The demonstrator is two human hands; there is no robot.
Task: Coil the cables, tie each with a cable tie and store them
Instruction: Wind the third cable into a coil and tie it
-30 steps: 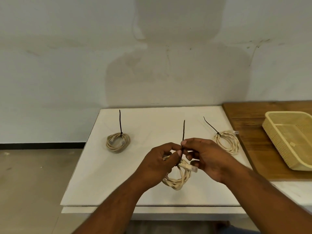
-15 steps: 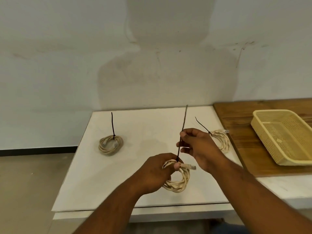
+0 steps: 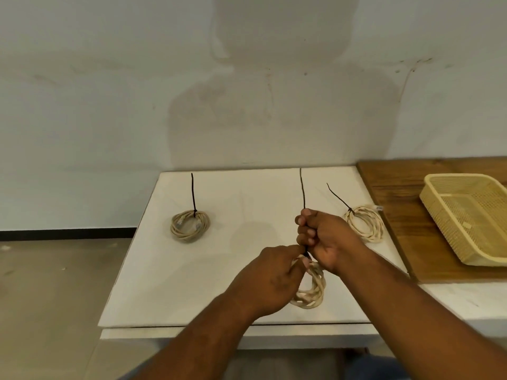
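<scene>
Near the bench's (image 3: 219, 275) front edge, the left hand (image 3: 274, 279) grips the coil (image 3: 311, 293); the right hand (image 3: 325, 237) is fisted round its cable tie (image 3: 302, 193), apparently cinching. Next needs a firm upward pull. Farther back, a left coil (image 3: 190, 225) and a right coil (image 3: 366, 227) lie tied.

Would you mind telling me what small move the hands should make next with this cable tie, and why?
Probably draw the cable tie upward with the right hand while the left hand pinches the coil at the tie's base, to snug it: the right fist grips the tie just above the bundle.
</scene>
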